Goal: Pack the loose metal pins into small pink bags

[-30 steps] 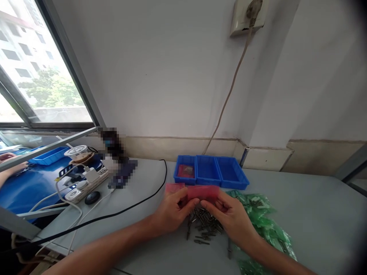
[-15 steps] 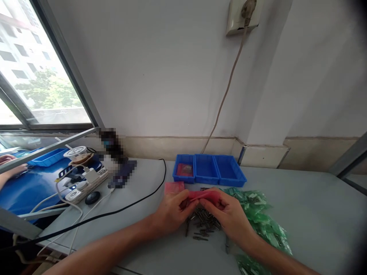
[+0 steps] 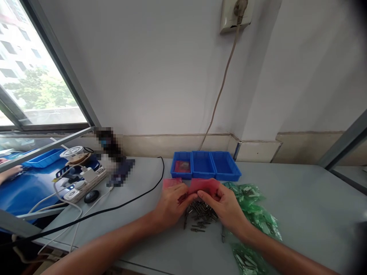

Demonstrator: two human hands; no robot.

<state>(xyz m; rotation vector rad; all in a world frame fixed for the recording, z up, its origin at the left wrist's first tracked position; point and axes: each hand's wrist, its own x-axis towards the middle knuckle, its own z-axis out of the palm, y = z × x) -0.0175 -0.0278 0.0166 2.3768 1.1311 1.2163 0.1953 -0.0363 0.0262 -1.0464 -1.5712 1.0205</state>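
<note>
From my end I have the left hand [image 3: 171,202] and right hand [image 3: 228,204] pinching a red plastic piece [image 3: 205,185], thumbs nearly meeting, in front of blue bins [image 3: 203,175] at the back edge of the desk [image 3: 301,198]; metal parts [image 3: 202,211] lie heaped nearer its front edge.

I'd take this for a modest workshop handling small hardware: loose metal pieces [image 3: 203,211] lie heaped on a plain grey table [image 3: 309,214], with green plastic packets [image 3: 262,219] to their right and three blue bins [image 3: 203,175] on the far side. Over on the left, a crowded power strip [image 3: 73,194] sits near a blue work surface [image 3: 30,191], where another person's arm [image 3: 10,174] shows near a blue tray [image 3: 46,159].
</note>
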